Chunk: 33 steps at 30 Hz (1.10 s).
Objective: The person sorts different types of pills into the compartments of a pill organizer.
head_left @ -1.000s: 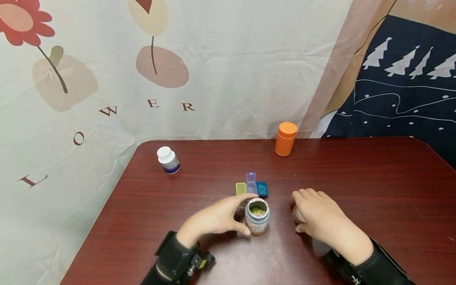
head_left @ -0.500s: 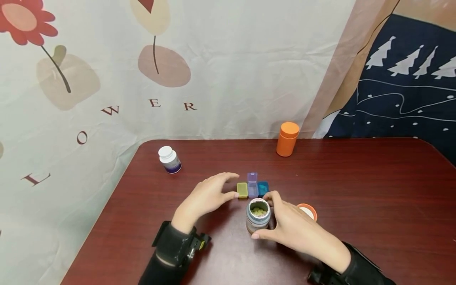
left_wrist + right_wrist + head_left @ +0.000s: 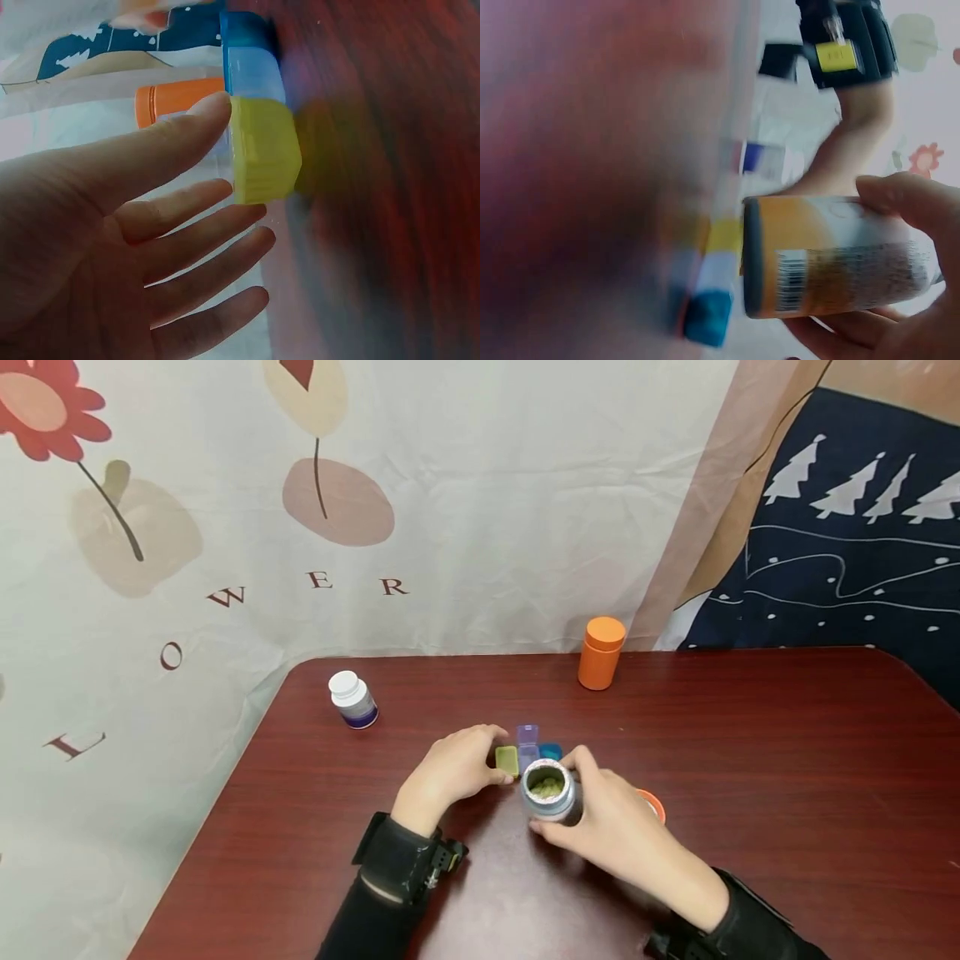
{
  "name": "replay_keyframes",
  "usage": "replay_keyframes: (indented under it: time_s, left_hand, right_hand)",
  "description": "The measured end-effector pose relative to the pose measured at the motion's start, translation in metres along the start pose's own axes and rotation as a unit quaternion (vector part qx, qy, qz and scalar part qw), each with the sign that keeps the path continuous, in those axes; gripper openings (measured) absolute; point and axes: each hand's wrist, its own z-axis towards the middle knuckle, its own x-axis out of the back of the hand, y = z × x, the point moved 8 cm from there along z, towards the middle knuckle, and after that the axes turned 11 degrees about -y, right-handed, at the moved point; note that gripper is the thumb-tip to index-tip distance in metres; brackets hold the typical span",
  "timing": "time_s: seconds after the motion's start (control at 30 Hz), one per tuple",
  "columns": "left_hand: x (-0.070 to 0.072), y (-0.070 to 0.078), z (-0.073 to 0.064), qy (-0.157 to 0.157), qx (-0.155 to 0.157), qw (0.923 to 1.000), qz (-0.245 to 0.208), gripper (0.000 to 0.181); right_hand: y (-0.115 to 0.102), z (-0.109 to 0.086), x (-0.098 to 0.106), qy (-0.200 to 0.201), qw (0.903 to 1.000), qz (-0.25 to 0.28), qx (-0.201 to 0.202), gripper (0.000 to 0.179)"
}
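My right hand (image 3: 611, 814) grips an uncapped pill bottle (image 3: 832, 255) near its top, thumb and fingers around its sides. In the right wrist view the bottle's base is off the table. Greenish-yellow pieces (image 3: 546, 787) show inside its mouth. A small pill organizer (image 3: 507, 760) has yellow, purple and blue compartments, and the purple lid (image 3: 527, 734) stands open. My left hand (image 3: 457, 768) is at its yellow end, fingers extended. There, the thumb tip lies right at the edge of the yellow compartment (image 3: 266, 150). The bottle partly covers the organizer's near side in the head view.
An orange cap (image 3: 654, 804) lies on the table (image 3: 787, 760), partly hidden behind my right hand. An orange bottle (image 3: 600, 653) stands at the back edge. A white bottle with a purple band (image 3: 354, 699) stands at the back left. A printed cloth (image 3: 480, 510) hangs behind.
My right hand has left the orange cap, moved left, and taken hold of the pill bottle, raising it toward the organizer. My left hand has moved from the bottle to the organizer's yellow end.
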Motion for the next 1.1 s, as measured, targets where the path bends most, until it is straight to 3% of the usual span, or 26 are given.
replay_keyframes:
  time_s: [0.17, 0.3, 0.53, 0.63, 0.77, 0.9, 1.1]
  left_hand:
    - [-0.001, 0.005, -0.001, 0.022, -0.017, 0.9995, 0.018, 0.060]
    - [0.006, 0.007, -0.006, 0.044, -0.024, 0.9984, 0.026, 0.050]
    - [0.017, 0.018, -0.018, 0.043, -0.018, 0.9986, 0.022, 0.043]
    - [0.014, 0.018, -0.017, 0.036, -0.016, 0.9992, 0.011, 0.043]
    - [0.005, 0.006, -0.007, 0.035, -0.020, 0.9992, -0.005, 0.046]
    - [-0.001, -0.002, 0.000, 0.035, -0.022, 0.9991, -0.009, 0.051]
    - [0.000, -0.005, 0.000, 0.036, -0.023, 0.9990, -0.012, 0.049]
  right_hand:
    - [0.001, 0.000, 0.030, 0.083, 0.9963, 0.001, 0.022, 0.060]
    - [0.002, 0.008, 0.046, 0.113, 0.9920, 0.006, 0.055, 0.062]
    - [-0.002, 0.032, 0.059, 0.072, 0.9898, -0.046, 0.114, 0.064]
    - [-0.001, 0.041, 0.060, 0.049, 0.9908, -0.070, 0.105, 0.064]
    - [0.002, 0.049, 0.055, 0.022, 0.9901, -0.108, 0.087, 0.059]
    - [0.001, 0.051, 0.046, 0.013, 0.9796, -0.173, 0.101, 0.056]
    - [0.000, 0.051, 0.037, 0.029, 0.9613, -0.242, 0.129, 0.054]
